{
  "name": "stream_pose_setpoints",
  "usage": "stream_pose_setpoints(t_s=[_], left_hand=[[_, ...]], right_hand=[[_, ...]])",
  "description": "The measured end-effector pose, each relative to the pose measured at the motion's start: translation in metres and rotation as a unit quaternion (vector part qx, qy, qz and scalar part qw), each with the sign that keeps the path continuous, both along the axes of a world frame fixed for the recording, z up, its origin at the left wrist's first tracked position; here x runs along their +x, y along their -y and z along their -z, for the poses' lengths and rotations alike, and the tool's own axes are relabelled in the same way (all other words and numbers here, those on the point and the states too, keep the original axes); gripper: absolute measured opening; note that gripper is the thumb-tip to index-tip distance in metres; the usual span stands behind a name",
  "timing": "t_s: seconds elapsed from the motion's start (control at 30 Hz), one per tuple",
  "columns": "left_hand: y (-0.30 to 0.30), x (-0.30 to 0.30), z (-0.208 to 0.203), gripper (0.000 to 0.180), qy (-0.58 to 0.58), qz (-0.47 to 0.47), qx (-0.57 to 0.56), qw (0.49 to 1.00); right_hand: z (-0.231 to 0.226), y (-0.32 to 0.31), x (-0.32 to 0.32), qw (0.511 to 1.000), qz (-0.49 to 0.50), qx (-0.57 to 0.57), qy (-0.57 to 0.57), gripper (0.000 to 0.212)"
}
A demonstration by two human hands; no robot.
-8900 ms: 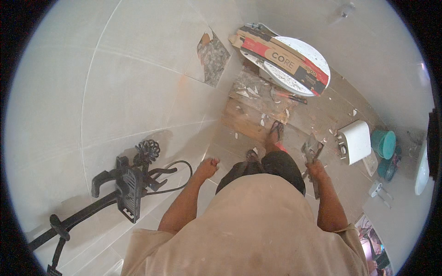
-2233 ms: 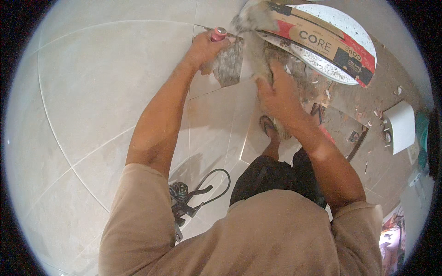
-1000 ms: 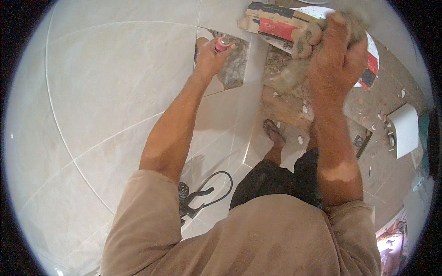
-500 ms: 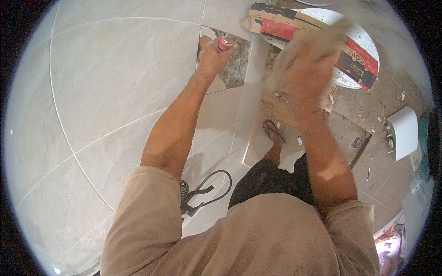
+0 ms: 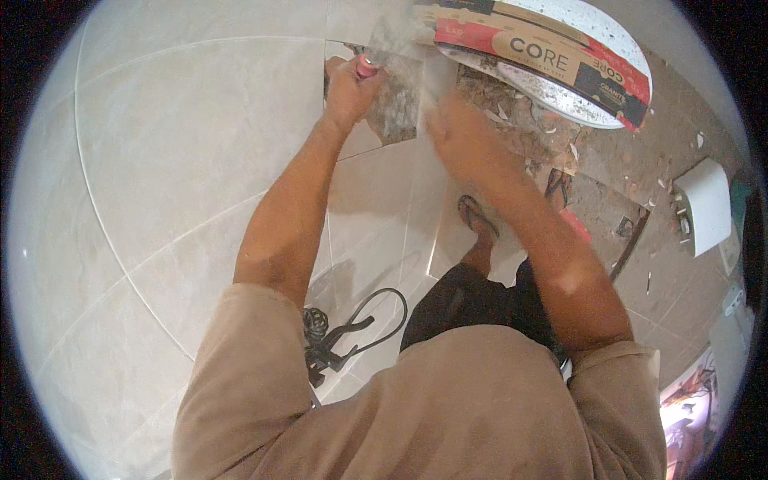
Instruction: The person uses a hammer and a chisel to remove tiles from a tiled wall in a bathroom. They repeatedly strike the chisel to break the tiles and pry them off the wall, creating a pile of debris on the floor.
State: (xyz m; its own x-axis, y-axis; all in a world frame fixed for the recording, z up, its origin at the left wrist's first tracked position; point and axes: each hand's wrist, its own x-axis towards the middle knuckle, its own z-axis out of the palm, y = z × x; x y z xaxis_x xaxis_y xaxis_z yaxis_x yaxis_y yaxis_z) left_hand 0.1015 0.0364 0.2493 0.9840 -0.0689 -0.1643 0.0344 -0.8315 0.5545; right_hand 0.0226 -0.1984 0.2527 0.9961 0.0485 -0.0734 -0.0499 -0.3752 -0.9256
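Note:
My left hand (image 5: 349, 90) is wrapped round the red handle of a chisel (image 5: 366, 67), its metal-capped end facing me. The chisel stands at a rough, broken patch (image 5: 400, 108) in the tiled wall, where bare mortar shows; its blade is hidden behind my hand. My right hand (image 5: 460, 132) is closed and blurred, just right of the patch. From it a pale streak of a swinging hammer (image 5: 398, 38) reaches toward the chisel's end, too smeared to show its shape well.
A flattened printed cardboard box (image 5: 528, 50) lies across a round white lid-like piece (image 5: 552, 100). Broken tile shards and rubble (image 5: 512, 112) cover the floor. A white curved piece (image 5: 704, 206) stands at right. Black hose or cable (image 5: 340, 340) hangs by my left side. My sandalled foot (image 5: 480, 220) is below.
My right hand has swung left and inward from over the cardboard box, bringing the hammer to the chisel. My left hand keeps its grip; the whole view has shifted slightly.

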Motion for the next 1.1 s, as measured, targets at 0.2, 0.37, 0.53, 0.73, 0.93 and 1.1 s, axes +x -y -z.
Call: stream_pose_setpoints(t_s=[0.2, 0.37, 0.53, 0.73, 0.93, 1.1], left_hand=[[-0.011, -0.002, 0.004, 0.034, -0.046, -0.083, 0.015, 0.995], [-0.024, 0.013, 0.015, 0.038, -0.014, 0.009, 0.04, 0.999], [-0.022, -0.002, 0.007, 0.04, -0.016, -0.026, 0.029, 0.999], [-0.027, 0.004, 0.017, 0.036, 0.022, -0.027, 0.005, 0.999], [-0.016, -0.009, 0.016, 0.036, 0.006, -0.058, -0.034, 0.998], [-0.029, -0.007, 0.023, 0.036, 0.061, -0.019, 0.003, 0.998]], right_hand=[[-0.036, 0.047, 0.048, 0.999, 0.026, 0.036, 0.02, 0.034], [0.009, -0.012, 0.034, 0.994, 0.1, -0.038, -0.021, 0.036], [0.009, 0.003, 0.019, 0.996, -0.086, -0.009, 0.017, 0.043], [-0.071, 0.035, 0.05, 0.964, 0.216, 0.143, 0.063, 0.034], [0.012, -0.006, -0.01, 0.995, 0.002, -0.025, 0.092, 0.034], [-0.052, 0.075, 0.049, 0.967, 0.166, -0.09, 0.169, 0.039]])
